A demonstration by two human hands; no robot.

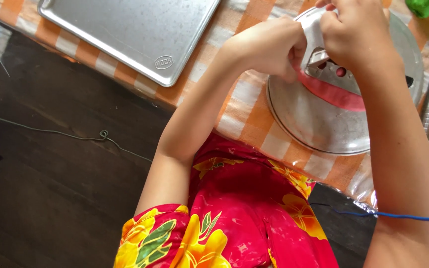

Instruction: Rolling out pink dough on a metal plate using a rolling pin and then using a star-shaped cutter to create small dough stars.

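Head view looks straight down on two bare hands working at a round metal lid [323, 124] that lies on the table [247, 111], which is covered with an orange-and-white checked cloth under clear plastic. The lid sits at about two o'clock in the picture, its rim near the table edge closest to the person.

Left hand [271, 47], at about one o'clock, has its grip closed in a pinch on the end of a pink band [331, 92] that curves across the lid's top. Right hand [356, 32], just beside it at the top edge, has its grip curled shut over the metal handle bracket [319, 57] at the lid's middle; the two hands touch or nearly touch above it.

At eleven o'clock a flat metal baking tray [125, 30] rests on the cloth, well apart from the lid. A green cloth [425, 7] shows at the top right corner. A blue wire [398, 216] crosses the right forearm at four o'clock. Below, a red flowered garment [239, 218] and dark wooden floor [50, 188].
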